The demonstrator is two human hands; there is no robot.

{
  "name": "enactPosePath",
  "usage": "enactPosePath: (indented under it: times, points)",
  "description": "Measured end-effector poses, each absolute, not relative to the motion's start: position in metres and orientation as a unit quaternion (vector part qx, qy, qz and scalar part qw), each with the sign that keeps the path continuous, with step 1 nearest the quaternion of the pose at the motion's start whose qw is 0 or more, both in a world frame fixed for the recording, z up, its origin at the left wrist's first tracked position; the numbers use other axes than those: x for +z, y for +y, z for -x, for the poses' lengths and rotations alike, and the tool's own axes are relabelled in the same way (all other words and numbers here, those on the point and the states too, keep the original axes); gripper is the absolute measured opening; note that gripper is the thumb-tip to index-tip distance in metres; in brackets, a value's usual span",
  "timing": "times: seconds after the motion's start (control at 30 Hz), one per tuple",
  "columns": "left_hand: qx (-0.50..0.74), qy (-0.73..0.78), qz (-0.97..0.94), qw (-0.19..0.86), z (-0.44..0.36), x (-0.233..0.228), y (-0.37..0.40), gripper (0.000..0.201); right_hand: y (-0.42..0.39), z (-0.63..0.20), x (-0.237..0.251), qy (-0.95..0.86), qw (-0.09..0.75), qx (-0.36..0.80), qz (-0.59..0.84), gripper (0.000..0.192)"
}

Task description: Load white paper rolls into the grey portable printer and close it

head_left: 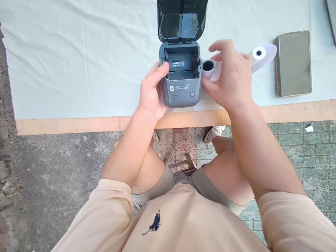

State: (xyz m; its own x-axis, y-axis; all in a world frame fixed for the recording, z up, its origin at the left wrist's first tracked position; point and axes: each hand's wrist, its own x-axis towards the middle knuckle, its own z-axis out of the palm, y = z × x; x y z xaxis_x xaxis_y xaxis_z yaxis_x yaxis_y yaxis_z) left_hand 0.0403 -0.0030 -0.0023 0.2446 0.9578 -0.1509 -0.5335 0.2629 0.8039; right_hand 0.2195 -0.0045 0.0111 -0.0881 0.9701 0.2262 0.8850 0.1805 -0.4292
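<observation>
A small grey label printer (181,80) stands near the table's front edge with its lid (181,19) swung up and its paper bay empty. My left hand (151,91) grips the printer's left side, thumb on the bay's rim. My right hand (229,75) holds a white paper roll (210,68) just right of the printer, its hollow core facing me. A second white roll (262,54) lies on the table beyond my right hand.
A phone (293,63) lies face up at the right of the table. The table (78,70) is covered with a pale cloth and has a wooden front edge (78,124). Below are my knees, a stool and paved ground.
</observation>
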Motion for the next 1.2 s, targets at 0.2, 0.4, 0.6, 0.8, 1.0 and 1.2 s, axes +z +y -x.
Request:
enactPosePath:
  times: [0.2, 0.4, 0.6, 0.8, 1.0, 1.2]
  points:
    - [0.512, 0.356, -0.328, 0.71, -0.039, -0.001, -0.002, 0.022, 0.001, -0.221, 0.02, -0.677, 0.468, 0.129, 0.554, 0.037]
    - [0.504, 0.337, -0.324, 0.726, -0.042, 0.004, -0.007, 0.009, -0.014, -0.205, 0.047, -0.744, 0.443, 0.14, 0.48, 0.017]
    - [0.503, 0.31, -0.337, 0.733, -0.047, 0.003, -0.011, 0.009, -0.023, -0.189, 0.057, -0.778, 0.255, 0.082, 0.568, 0.042]
    - [0.486, 0.332, -0.353, 0.728, -0.051, 0.004, -0.014, 0.011, -0.013, -0.191, 0.046, -0.779, 0.207, 0.088, 0.585, 0.016]
    - [0.488, 0.34, -0.309, 0.742, -0.05, -0.004, -0.008, 0.015, -0.017, -0.198, 0.034, -0.779, 0.261, 0.077, 0.565, 0.013]
    - [0.481, 0.351, -0.314, 0.74, -0.047, -0.009, -0.006, 0.02, -0.026, -0.205, 0.017, -0.829, 0.265, 0.101, 0.482, 0.01]
